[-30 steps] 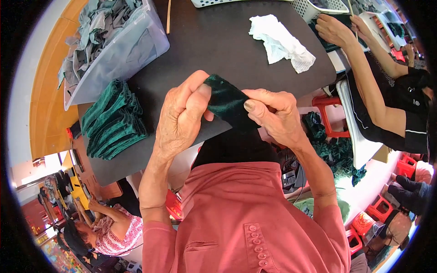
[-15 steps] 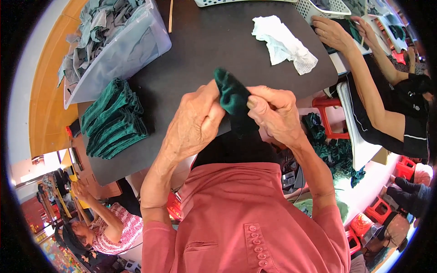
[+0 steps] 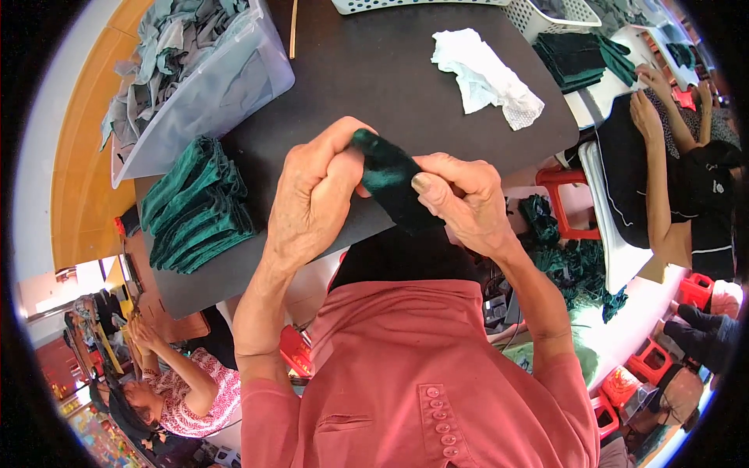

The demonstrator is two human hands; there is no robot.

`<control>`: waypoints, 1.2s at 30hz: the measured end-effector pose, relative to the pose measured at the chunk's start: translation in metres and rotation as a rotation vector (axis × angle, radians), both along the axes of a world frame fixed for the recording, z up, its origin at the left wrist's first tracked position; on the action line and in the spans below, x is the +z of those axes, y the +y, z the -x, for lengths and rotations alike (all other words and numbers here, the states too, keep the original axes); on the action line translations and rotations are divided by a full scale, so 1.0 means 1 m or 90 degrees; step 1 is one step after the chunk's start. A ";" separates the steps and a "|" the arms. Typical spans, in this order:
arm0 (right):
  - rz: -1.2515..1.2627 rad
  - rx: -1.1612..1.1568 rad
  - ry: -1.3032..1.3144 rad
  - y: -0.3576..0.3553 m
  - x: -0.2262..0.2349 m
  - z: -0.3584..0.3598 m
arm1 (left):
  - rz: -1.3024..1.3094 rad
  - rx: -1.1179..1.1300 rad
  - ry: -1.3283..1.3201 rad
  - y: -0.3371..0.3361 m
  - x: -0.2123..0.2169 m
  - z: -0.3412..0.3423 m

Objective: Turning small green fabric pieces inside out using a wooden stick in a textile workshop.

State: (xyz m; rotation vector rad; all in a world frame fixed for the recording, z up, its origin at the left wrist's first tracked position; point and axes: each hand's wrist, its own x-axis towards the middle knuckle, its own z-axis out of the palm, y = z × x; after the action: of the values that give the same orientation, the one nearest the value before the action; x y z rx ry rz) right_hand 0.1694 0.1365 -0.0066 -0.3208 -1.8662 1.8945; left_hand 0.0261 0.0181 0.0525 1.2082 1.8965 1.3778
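Note:
Between my two hands, above the near edge of the dark table (image 3: 351,70), is a small piece of dark green velvet cloth (image 3: 390,181). My left hand (image 3: 321,175) grips its left upper end, fingers curled in. My right hand (image 3: 462,195) pinches its right edge between thumb and fingers. The cloth's lower part hangs dark against my black clothing, so its end is hard to make out. To the left of my left hand lies a stack of folded green velvet pieces (image 3: 195,210).
A clear plastic bin (image 3: 226,101) of grey cloth leans at the upper left. A crumpled white cloth (image 3: 491,78) lies at the right, near white baskets (image 3: 538,19). Beyond the table are a co-worker's hand (image 3: 646,117), folded green cloth (image 3: 573,62) and a red stool (image 3: 558,199).
Both hands keep hold of the green velvet; my left hand has shifted left and the cloth is tilted more. The co-worker's hands at the right have drawn back from the green pile.

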 end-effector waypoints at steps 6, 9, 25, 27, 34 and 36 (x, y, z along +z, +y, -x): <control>-0.034 0.000 -0.003 0.001 -0.002 0.001 | 0.046 -0.014 -0.020 0.001 -0.003 0.001; -0.009 0.037 0.000 0.006 -0.002 0.002 | 0.089 0.014 0.143 0.003 -0.001 -0.002; -0.235 0.004 0.031 0.011 0.006 0.003 | 0.100 0.019 0.028 -0.002 -0.004 0.004; -0.260 0.003 0.035 0.010 0.007 0.004 | 0.059 0.032 0.007 -0.001 -0.002 0.002; -0.292 -0.059 0.002 -0.002 0.004 0.002 | 0.116 0.015 0.037 -0.004 -0.001 0.011; -0.265 -0.071 -0.015 0.001 0.003 -0.001 | 0.137 -0.015 0.037 -0.005 -0.001 0.014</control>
State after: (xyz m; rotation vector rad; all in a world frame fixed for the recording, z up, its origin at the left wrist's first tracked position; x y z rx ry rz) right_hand 0.1700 0.1371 -0.0038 -0.3013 -2.1495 1.3913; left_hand 0.0123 0.0129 0.0516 1.1717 2.0046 1.1045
